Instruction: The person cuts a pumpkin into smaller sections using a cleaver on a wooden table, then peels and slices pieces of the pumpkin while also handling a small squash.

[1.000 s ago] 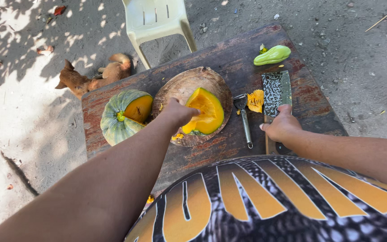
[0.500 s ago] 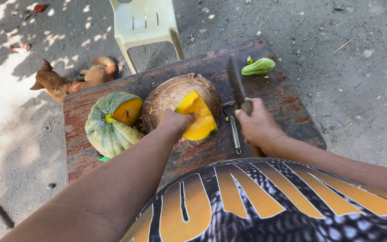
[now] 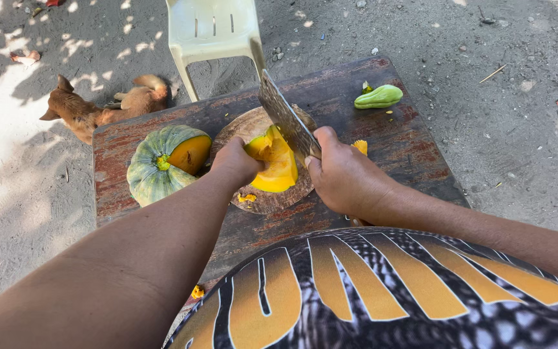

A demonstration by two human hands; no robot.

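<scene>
My left hand (image 3: 235, 161) grips an orange pumpkin wedge (image 3: 275, 167) that stands on a round wooden chopping block (image 3: 272, 199) on a dark wooden table (image 3: 389, 139). My right hand (image 3: 343, 173) holds a cleaver (image 3: 287, 120) by its handle, blade raised and tilted over the wedge. The rest of the green pumpkin (image 3: 163, 163), cut open and showing orange flesh, lies left of the block.
A green chayote (image 3: 378, 96) lies at the table's far right. A small orange pumpkin scrap (image 3: 360, 147) sits by my right hand. A pale plastic chair (image 3: 212, 29) stands beyond the table. A brown dog (image 3: 98, 108) lies on the sandy ground at left.
My right hand picked the cleaver up from the table's right side and brought it over the wedge. The peeler beside the block is now hidden behind my hand.
</scene>
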